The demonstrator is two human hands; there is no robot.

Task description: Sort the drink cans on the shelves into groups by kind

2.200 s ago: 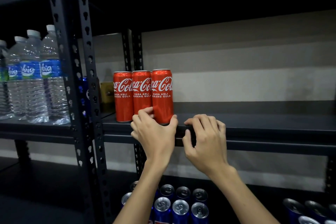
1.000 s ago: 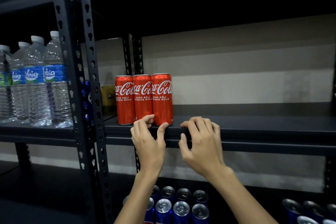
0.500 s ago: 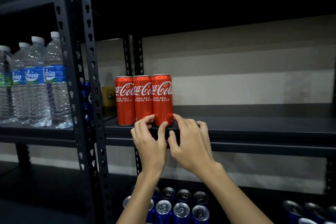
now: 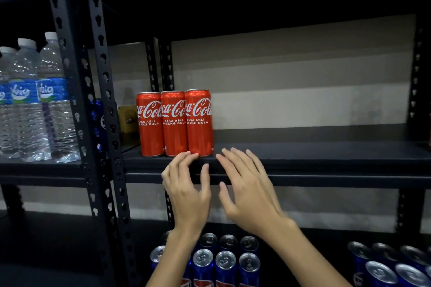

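Observation:
Three tall red Coca-Cola cans (image 4: 175, 123) stand side by side at the left end of the dark middle shelf (image 4: 326, 154). My left hand (image 4: 186, 189) hovers just in front of them, fingertips close to the base of the right can, holding nothing. My right hand (image 4: 247, 191) is beside it, fingers spread and straight over the shelf's front edge. A group of blue cans (image 4: 224, 258) stands on the shelf below, partly hidden by my left forearm, and more blue cans (image 4: 384, 265) stand at the lower right.
Water bottles (image 4: 35, 105) fill the neighbouring shelf unit on the left, behind perforated black uprights (image 4: 105, 112). A blue can (image 4: 98, 123) and a yellowish box (image 4: 127, 121) sit behind the uprights. A shelf board hangs overhead.
Both hands have drawn back a little from the red cans. My right hand's fingers have straightened and spread. The cans stand where they were.

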